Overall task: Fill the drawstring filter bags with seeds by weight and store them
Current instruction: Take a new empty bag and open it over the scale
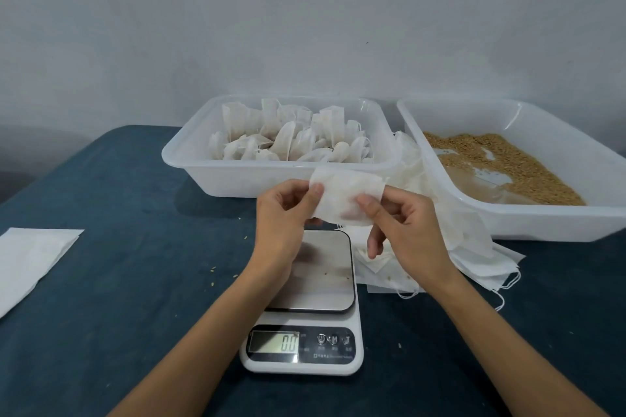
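1. Scale: white body, steel weighing plate, nearest the viewer on the dark blue table cover. Display shows "0.0". A few loose seeds lie on the plate.
2. Left hand: raised above the scale, thumb and fingers pinching the left edge of the filter bag.
3. Right hand: thumb and forefinger pinching the bag's right edge; remaining fingers loosely curled below.
4. Filter bag: white, thin, translucent, slightly crumpled, rectangular, stretched flat between both hands above the far edge of the scale plate. It looks empty.
5. Empty bag pile: white flat bags with drawstrings, right of the scale, just beside the seed tray.
6. White sheet: flat at the table's left edge.
7. Storage tray: white plastic, behind the hands, holding many filled, cinched bags.
8. Seed tray: white plastic, far right, containing golden-brown seeds.
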